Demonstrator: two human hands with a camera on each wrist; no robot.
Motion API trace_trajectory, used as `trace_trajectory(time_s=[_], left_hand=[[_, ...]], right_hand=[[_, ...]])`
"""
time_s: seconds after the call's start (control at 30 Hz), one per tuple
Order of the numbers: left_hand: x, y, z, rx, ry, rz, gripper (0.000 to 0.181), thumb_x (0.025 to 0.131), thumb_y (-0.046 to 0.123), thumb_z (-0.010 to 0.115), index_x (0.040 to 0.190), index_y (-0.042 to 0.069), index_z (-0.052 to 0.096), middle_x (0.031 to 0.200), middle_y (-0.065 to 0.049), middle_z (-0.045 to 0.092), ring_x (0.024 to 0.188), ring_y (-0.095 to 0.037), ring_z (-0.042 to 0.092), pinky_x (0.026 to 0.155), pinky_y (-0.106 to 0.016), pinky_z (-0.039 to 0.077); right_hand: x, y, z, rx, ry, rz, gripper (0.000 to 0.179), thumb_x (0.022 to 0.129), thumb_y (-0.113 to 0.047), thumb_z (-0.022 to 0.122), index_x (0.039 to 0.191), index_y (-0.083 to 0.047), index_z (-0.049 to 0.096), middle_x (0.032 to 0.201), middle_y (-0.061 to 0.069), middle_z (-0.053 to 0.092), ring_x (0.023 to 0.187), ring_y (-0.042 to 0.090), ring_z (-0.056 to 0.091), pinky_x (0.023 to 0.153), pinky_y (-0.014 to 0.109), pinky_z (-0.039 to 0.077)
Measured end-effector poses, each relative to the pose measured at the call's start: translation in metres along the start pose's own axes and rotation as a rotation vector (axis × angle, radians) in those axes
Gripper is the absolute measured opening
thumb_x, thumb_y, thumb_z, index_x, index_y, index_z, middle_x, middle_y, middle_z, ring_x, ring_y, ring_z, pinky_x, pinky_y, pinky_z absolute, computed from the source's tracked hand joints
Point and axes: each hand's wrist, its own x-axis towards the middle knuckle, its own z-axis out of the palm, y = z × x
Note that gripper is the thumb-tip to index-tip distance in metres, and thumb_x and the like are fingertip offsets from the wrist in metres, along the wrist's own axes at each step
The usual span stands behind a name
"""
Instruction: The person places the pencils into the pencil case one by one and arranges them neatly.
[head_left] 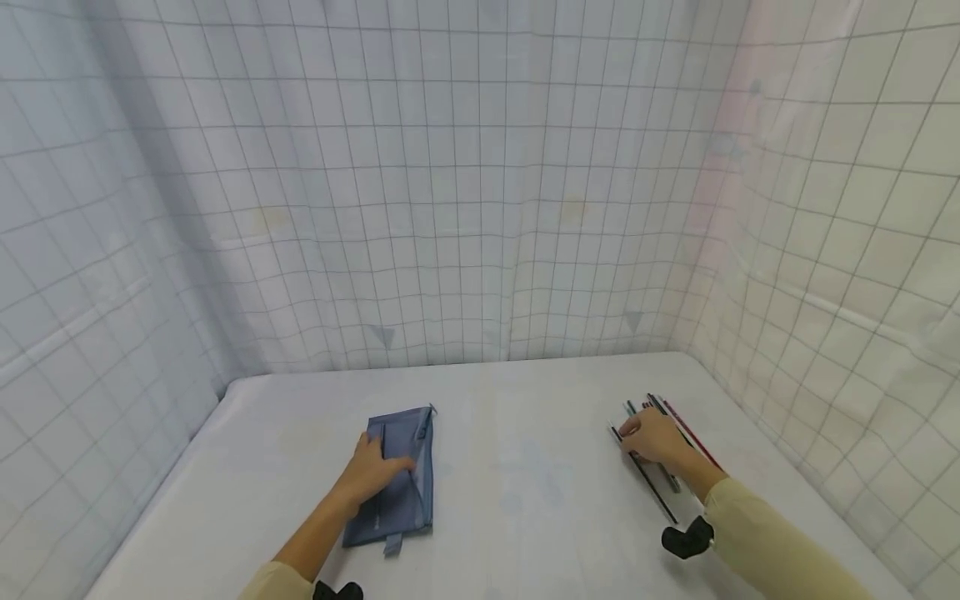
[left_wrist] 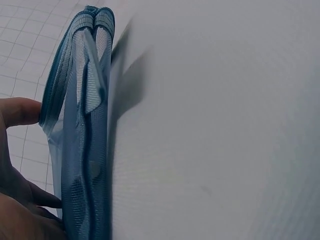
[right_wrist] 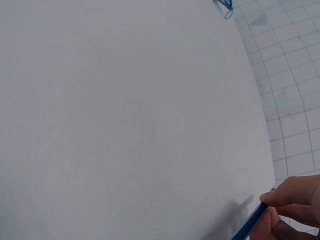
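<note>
A blue zippered pencil pouch [head_left: 401, 510] with mesh lies flat on the table, left of the middle. My left hand [head_left: 375, 471] rests on top of it, fingers spread, thumb toward the zipper side. In the left wrist view the pouch [left_wrist: 87, 150] shows edge-on, with a digit touching its zipper edge. At the right, my right hand [head_left: 654, 437] pinches a slim dark pencil [head_left: 657, 493] between thumb and fingers. It looks blue in the right wrist view, where the pencil [right_wrist: 250, 220] slants above its shadow. Several more pencils lie under and beside this hand, partly hidden, among them a red pencil [head_left: 693, 435].
The white table [head_left: 517, 467] stretches between the pouch and the pencils. Grid-patterned white curtains [head_left: 465, 208] hang behind it and along both sides. A black wrist device [head_left: 687, 537] sits below the right forearm.
</note>
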Motion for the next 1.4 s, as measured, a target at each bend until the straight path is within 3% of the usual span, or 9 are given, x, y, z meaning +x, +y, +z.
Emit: trace_trajectory(time_s=[0.17, 0.43, 1.1, 1.4], left_hand=[[-0.001, -0.001, -0.004, 0.017, -0.009, -0.014, 0.102, 0.089, 0.038, 0.071, 0.152, -0.023, 0.017, 0.16, -0.044, -0.002, 0.145, -0.064, 0.007, 0.114, -0.072, 0.016], [-0.001, -0.001, -0.008, 0.003, -0.016, -0.024, 0.102, 0.089, 0.039, 0.07, 0.152, -0.023, 0.019, 0.16, -0.044, 0.001, 0.145, -0.064, 0.009, 0.113, -0.073, 0.017], [0.002, -0.002, -0.012, -0.006, -0.024, -0.02, 0.104, 0.088, 0.04, 0.071, 0.151, -0.023, 0.019, 0.16, -0.044, 0.004, 0.144, -0.064, 0.01, 0.113, -0.074, 0.017], [0.002, -0.002, -0.01, -0.034, -0.009, -0.025, 0.103, 0.086, 0.039, 0.072, 0.152, -0.022, 0.019, 0.161, -0.042, 0.004, 0.145, -0.064, 0.009, 0.112, -0.075, 0.017]], right_hand=[[0.007, -0.014, 0.008, 0.193, -0.029, 0.071, 0.026, 0.092, -0.001, 0.07, 0.116, 0.01, 0.07, 0.101, 0.015, 0.071, 0.087, 0.025, 0.069, 0.071, 0.036, 0.061], [0.014, -0.041, 0.026, 0.385, -0.039, 0.121, 0.028, 0.092, 0.001, 0.07, 0.119, 0.011, 0.067, 0.099, 0.016, 0.068, 0.081, 0.022, 0.067, 0.072, 0.034, 0.061], [0.028, -0.104, 0.091, 0.514, -0.053, 0.13, 0.02, 0.092, 0.003, 0.071, 0.112, 0.007, 0.07, 0.094, 0.014, 0.066, 0.07, 0.018, 0.063, 0.063, 0.027, 0.058], [0.031, -0.125, 0.115, 0.602, -0.065, 0.132, 0.023, 0.092, 0.005, 0.071, 0.114, 0.009, 0.069, 0.1, 0.015, 0.064, 0.07, 0.017, 0.062, 0.06, 0.024, 0.056]])
